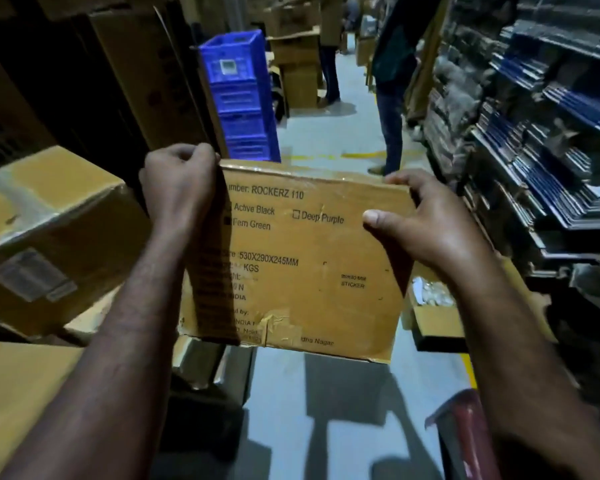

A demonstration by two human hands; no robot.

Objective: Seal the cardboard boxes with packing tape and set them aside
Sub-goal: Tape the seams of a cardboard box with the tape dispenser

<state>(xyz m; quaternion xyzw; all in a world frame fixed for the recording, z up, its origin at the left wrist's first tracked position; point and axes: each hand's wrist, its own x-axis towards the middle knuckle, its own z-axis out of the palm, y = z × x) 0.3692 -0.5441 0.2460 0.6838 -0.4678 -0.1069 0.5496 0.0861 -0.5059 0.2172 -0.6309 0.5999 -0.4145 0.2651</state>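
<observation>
You hold the cardboard box point(302, 271) upright in mid-air above the aisle floor point(281, 379), left hand point(179, 181) clamped on its top-left corner, right hand point(420, 226) gripping its right edge, fingers point(400, 180) curled over the cardboard, apparently steadying it for carrying aside.

A warehouse aisle: left of the stacked blue crates point(243, 98) rise piled cardboard cartons point(49, 220); right of them, shelves point(534, 133) crammed with packaged stock; grey floor point(326, 140) with yellow lines.
</observation>
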